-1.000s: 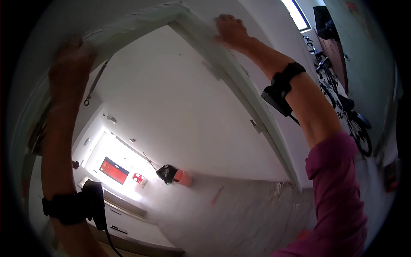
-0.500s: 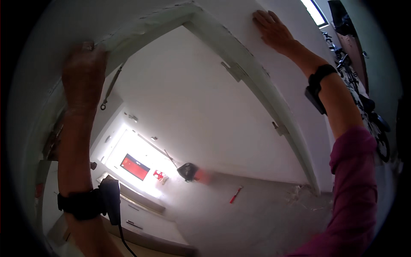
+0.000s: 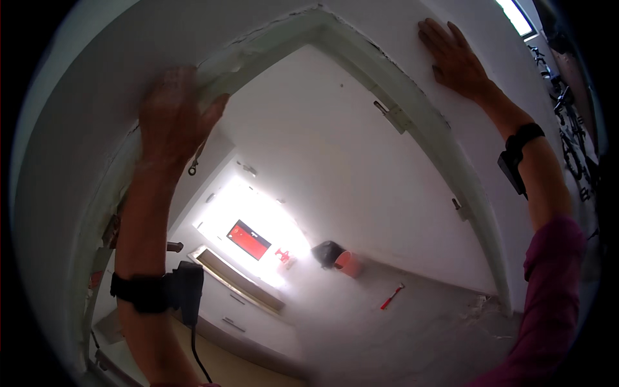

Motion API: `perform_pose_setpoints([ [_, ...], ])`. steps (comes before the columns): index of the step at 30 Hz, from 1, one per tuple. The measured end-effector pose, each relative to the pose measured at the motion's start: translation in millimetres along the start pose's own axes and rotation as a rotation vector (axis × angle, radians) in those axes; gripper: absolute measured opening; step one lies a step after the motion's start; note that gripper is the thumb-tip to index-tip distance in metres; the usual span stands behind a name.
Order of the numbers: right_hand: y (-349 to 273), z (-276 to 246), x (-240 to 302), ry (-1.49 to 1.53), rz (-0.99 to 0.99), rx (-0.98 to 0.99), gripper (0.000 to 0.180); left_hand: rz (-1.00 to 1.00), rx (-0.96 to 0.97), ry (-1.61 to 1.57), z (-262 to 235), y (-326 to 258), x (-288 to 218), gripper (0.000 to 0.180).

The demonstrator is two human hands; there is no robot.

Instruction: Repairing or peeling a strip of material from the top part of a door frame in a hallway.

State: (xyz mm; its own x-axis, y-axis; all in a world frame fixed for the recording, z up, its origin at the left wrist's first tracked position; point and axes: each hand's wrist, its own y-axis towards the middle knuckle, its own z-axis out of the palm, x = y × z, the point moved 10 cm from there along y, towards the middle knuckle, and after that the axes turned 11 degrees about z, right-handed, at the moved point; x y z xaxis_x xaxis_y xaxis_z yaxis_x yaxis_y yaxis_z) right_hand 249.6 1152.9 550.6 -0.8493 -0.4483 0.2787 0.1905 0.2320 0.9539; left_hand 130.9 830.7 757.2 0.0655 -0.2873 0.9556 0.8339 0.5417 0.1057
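A pale greenish door frame (image 3: 429, 122) with rough, cracked edges surrounds the opening before me. On the wall left of its upper edge lies my left hand (image 3: 169, 122), slightly blurred, its thumb held out toward the frame. I see nothing in it. My right hand (image 3: 459, 64) rests flat on the white wall (image 3: 387, 32) right of the frame, fingers extended and a little apart. Metal hinge plates (image 3: 390, 116) sit on the frame's right side. A thin rod with a ring end (image 3: 193, 170) shows beside my left wrist, partly hidden by the hand.
Through the opening, a red-handled tool resembling a hammer (image 3: 392, 297) lies on the grey floor. An orange bucket (image 3: 348, 264) stands by a black bag (image 3: 327, 253). Drawers (image 3: 235, 322) are at lower left, debris (image 3: 480, 306) at the frame's foot. Bicycles (image 3: 570, 129) stand far right.
The view has shifted, so the scene sits further right. My left hand, closed-looking and blurred before, now shows its thumb spread out. My right hand stays flat on the wall.
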Motion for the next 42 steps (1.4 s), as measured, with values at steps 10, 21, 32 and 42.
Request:
perform_pose_setpoints([
  [10,-7,2,10,-0.161,-0.180,-0.104,0.071,0.121,0.301,0.053,51,21,1,0.011],
  [21,-4,17,9,-0.097,-0.165,0.041,0.071,0.014,0.266,0.095,54,25,22,0.008],
  [32,-7,6,11,-0.011,-0.182,-0.016,0.067,0.037,0.416,0.088,79,46,13,0.010],
  [42,-8,6,12,0.010,-0.180,-0.034,0.067,-0.007,0.268,0.020,75,40,18,0.007],
])
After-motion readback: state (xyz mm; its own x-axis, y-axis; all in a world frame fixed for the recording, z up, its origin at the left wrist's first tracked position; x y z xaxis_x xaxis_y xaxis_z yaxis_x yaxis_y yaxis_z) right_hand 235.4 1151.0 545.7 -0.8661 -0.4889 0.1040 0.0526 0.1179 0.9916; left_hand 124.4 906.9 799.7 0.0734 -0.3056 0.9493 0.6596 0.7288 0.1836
